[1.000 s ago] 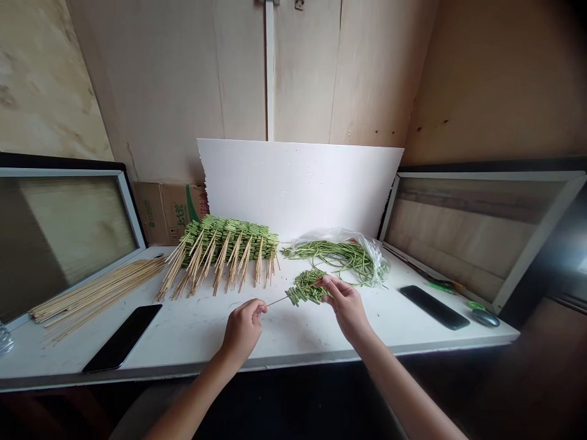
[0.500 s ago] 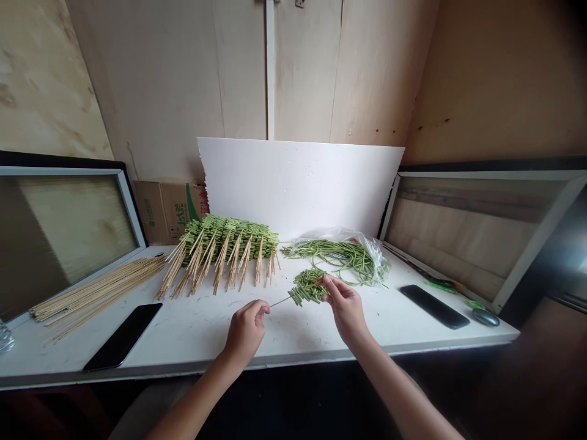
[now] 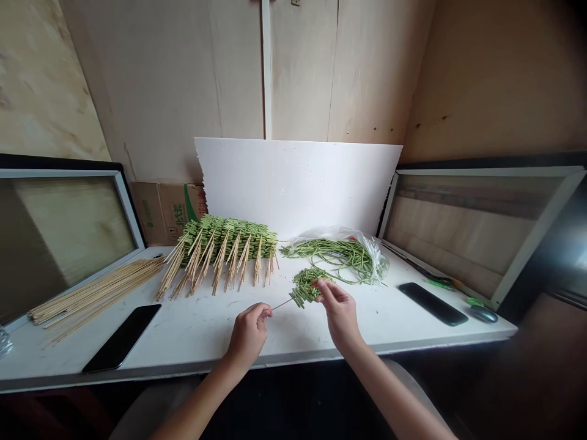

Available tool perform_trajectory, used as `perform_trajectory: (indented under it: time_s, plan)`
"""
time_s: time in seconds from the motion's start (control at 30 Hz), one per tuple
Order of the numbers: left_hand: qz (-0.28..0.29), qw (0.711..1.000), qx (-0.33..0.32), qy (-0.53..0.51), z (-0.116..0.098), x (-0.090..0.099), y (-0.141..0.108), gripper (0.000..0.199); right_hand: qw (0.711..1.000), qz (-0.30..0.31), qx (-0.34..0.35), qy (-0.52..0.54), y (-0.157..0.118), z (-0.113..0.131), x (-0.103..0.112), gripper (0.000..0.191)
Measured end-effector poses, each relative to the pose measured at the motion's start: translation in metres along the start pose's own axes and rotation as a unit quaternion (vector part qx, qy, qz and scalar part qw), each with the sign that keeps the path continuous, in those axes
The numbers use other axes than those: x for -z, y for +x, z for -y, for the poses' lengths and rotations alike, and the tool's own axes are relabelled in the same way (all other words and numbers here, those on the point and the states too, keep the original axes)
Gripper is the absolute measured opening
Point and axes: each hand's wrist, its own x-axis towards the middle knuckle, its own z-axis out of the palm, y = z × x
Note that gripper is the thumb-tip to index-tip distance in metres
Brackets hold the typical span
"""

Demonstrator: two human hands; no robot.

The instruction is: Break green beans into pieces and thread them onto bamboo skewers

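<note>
My left hand [image 3: 250,333] is closed on the lower end of a thin bamboo skewer [image 3: 281,304]. Cut pieces of green long bean [image 3: 297,298] sit side by side across the skewer's upper part. At that far end, my right hand [image 3: 337,308] pinches a bean piece between thumb and fingertips; the piece is mostly hidden by the fingers. Just behind lies a loose pile of cut bean pieces [image 3: 308,276] on the white table [image 3: 293,342], overlapping the skewer in view.
Filled bean skewers [image 3: 229,235] are stacked at the back left, sticks forward. Bare skewers [image 3: 101,287] lie left, near a black phone [image 3: 123,338]. Uncut long beans [image 3: 343,252] spill from a plastic bag [image 3: 380,260]. Another phone [image 3: 432,304] and a mouse [image 3: 483,314] lie right.
My right hand has shifted slightly left along the skewer's far end. My left hand keeps its hold on the skewer, and the view has moved a little.
</note>
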Motion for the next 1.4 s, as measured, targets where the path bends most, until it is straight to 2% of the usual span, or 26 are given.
perform_trajectory:
  time_s: [0.2, 0.5, 0.73, 1.0, 1.23, 1.4]
  plan:
    - [-0.001, 1.000, 0.019, -0.008, -0.010, 0.005, 0.003, 0.027, 0.999, 0.029, -0.004, -0.016, -0.008, -0.004, -0.008, 0.028]
    - [0.012, 1.000, 0.021, -0.006, -0.003, 0.007, 0.006, 0.026, 0.996, 0.078, -0.014, -0.031, 0.001, -0.005, 0.000, 0.029]
    - [0.012, 0.999, 0.036, -0.007, -0.010, 0.010, 0.009, 0.029, 0.992, 0.103, -0.028, -0.063, 0.008, 0.003, 0.006, 0.037]
    - [0.000, 0.999, 0.043, -0.009, -0.008, 0.012, 0.011, 0.031, 0.986, 0.131, 0.001, -0.108, 0.010, 0.001, 0.009, 0.034]
    - [0.023, 0.999, 0.029, -0.012, -0.003, 0.013, 0.013, 0.030, 0.962, 0.207, 0.040, -0.172, 0.016, 0.020, 0.017, 0.029]
    - [0.042, 0.999, 0.017, -0.018, -0.002, 0.017, 0.014, 0.030, 0.941, 0.302, 0.011, -0.154, 0.022, 0.033, 0.026, 0.030]
